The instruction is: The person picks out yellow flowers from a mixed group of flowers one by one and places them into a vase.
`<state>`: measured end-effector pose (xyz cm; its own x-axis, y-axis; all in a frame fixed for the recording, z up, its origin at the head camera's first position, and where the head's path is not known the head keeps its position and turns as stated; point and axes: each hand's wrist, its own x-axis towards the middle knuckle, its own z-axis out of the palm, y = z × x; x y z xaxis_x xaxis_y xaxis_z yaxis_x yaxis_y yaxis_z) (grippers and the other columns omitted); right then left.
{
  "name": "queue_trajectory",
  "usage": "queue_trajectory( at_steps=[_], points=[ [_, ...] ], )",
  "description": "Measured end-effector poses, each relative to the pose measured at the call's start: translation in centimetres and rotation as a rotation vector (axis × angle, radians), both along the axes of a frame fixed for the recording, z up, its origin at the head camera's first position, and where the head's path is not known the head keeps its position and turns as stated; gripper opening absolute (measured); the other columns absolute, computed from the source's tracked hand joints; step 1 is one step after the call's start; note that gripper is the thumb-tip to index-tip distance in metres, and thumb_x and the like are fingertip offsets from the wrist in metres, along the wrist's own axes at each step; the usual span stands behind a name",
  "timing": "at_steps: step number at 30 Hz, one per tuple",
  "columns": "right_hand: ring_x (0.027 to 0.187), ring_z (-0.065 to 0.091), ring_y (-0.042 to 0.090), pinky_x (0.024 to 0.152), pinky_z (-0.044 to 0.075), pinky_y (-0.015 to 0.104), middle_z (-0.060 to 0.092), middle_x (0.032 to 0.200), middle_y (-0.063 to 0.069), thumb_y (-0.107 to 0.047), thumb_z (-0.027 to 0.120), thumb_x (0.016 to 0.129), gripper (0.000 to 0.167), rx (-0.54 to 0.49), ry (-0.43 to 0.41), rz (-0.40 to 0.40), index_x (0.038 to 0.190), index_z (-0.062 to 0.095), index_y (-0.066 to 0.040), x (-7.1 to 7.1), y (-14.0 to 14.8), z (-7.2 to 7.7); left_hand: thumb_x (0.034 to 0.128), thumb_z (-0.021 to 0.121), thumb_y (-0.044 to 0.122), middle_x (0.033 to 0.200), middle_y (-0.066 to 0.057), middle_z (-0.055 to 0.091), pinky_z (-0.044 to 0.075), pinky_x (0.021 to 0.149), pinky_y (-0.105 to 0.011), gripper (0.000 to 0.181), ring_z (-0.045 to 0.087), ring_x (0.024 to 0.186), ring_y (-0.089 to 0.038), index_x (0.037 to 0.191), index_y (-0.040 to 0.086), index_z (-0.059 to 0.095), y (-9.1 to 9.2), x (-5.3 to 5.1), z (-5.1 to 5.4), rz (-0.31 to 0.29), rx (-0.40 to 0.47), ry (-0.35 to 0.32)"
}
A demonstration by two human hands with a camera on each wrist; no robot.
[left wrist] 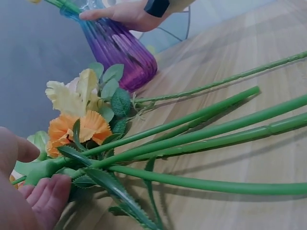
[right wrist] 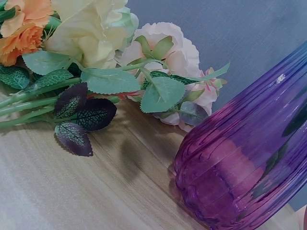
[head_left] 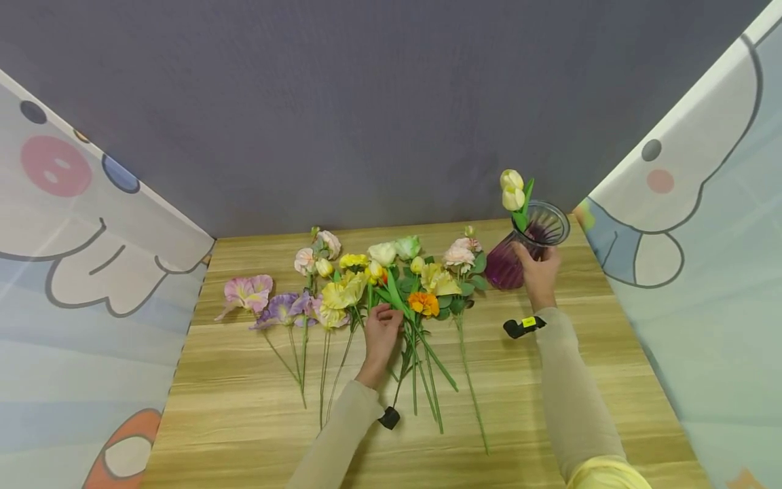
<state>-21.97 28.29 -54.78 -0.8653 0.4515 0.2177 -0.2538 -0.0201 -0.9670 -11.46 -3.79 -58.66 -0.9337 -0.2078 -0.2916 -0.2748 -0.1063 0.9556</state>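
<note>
My right hand (head_left: 540, 272) grips a glass vase (head_left: 504, 265) near its neck; the vase tilts and fades from purple at the base to blue. Two pale yellow tulips (head_left: 513, 190) with green leaves stand in its mouth. In the right wrist view the vase's ridged lower body (right wrist: 225, 177) shows, but my fingers do not. My left hand (head_left: 383, 333) is among the flowers mid-table, fingers curled round a green tulip stem (left wrist: 158, 141). The thumb stands a little above the stem in the left wrist view. An orange flower (left wrist: 79, 132) lies just beyond.
Purple flowers (head_left: 284, 309) lie to the left, pink roses (head_left: 458, 255) near the vase. Yellow flowers (head_left: 342, 292) and white ones (head_left: 383, 253) lie between, stems pointing toward me. A grey wall (head_left: 391, 122) backs the wooden table (head_left: 232, 407); printed panels (head_left: 702, 326) flank it.
</note>
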Motion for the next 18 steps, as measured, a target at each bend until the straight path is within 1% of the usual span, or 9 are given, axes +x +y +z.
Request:
queue_trajectory(
  at_steps=[4,8,10,12,15,18],
  points=[
    [0.108,0.062,0.011,0.098,0.047,0.019,0.07,0.113,-0.003,-0.011,0.082,0.088,0.038,0.013,0.007,-0.006,0.123,0.068,-0.006,0.1,-0.1,0.1,0.0973,0.072,0.016,0.1,-0.01,0.065,0.06,0.065,-0.025,0.041,0.064,0.074,-0.012,0.13,-0.005,0.057,-0.1,-0.4,0.1,-0.012,-0.062,-0.029],
    [0.108,0.062,0.011,0.098,0.047,0.019,0.07,0.113,-0.003,-0.01,0.082,0.089,0.039,0.006,0.02,-0.006,0.125,0.067,-0.005,0.2,-0.2,0.2,0.0974,0.073,0.018,0.093,-0.005,0.062,0.06,0.064,-0.027,0.042,0.063,0.07,-0.012,0.129,-0.005,0.057,-0.2,-0.6,0.1,-0.029,-0.089,-0.047],
    [0.108,0.062,0.011,0.098,0.047,0.019,0.07,0.113,-0.004,-0.01,0.082,0.089,0.04,0.014,0.024,-0.007,0.125,0.067,-0.005,0.1,-0.2,0.2,0.0976,0.073,0.023,0.089,-0.003,0.059,0.059,0.064,-0.027,0.043,0.061,0.068,-0.012,0.128,-0.004,0.058,-0.3,-0.7,0.1,-0.041,-0.114,-0.051],
    [0.107,0.062,0.011,0.097,0.047,0.019,0.07,0.113,-0.004,-0.01,0.082,0.089,0.039,0.013,0.026,-0.008,0.125,0.067,-0.005,0.1,-0.2,0.1,0.0972,0.074,0.03,0.087,-0.002,0.058,0.057,0.063,-0.027,0.046,0.06,0.066,-0.012,0.125,-0.003,0.058,-0.4,-0.9,0.0,-0.053,-0.165,-0.051],
    [0.106,0.062,0.011,0.096,0.047,0.019,0.07,0.113,-0.004,-0.011,0.081,0.089,0.039,0.026,0.024,-0.011,0.125,0.067,-0.004,0.1,-0.2,0.1,0.0956,0.074,0.042,0.086,-0.004,0.059,0.052,0.06,-0.029,0.052,0.058,0.066,-0.015,0.121,0.0,0.059,-0.4,-1.1,-0.2,-0.064,-0.255,-0.054],
    [0.108,0.061,0.011,0.097,0.047,0.02,0.07,0.114,-0.004,-0.011,0.081,0.089,0.039,0.027,0.018,-0.011,0.125,0.067,-0.005,0.1,-0.1,0.1,0.0941,0.075,0.047,0.088,-0.007,0.062,0.049,0.06,-0.031,0.053,0.058,0.068,-0.017,0.119,0.002,0.06,-0.3,-1.4,-0.3,-0.071,-0.319,-0.066]
  ],
)
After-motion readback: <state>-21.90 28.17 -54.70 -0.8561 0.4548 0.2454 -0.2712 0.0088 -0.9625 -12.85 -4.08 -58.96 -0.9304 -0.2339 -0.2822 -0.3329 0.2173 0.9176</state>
